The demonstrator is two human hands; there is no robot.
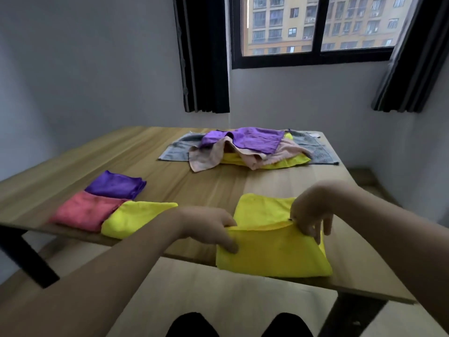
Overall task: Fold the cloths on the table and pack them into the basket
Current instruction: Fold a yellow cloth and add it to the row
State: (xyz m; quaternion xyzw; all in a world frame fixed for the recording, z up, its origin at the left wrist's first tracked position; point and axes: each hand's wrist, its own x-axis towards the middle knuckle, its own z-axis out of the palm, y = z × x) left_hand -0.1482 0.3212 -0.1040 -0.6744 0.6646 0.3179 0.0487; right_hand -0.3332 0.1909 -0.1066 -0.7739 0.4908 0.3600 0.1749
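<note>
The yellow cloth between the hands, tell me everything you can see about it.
The yellow cloth looks like soft, plain microfibre. It lies on the near edge of the wooden table, partly folded: its near layer is doubled over the far half, and a strip of the lower layer shows beyond. The left hand pinches the fold's left corner; the right hand pinches the right corner.

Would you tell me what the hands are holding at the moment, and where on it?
Both grip the yellow cloth: left hand at its left edge, right hand at the folded top right corner.

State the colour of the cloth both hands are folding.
Yellow. The cloth, pinched by the left hand and right hand, shows in the head view.
</note>
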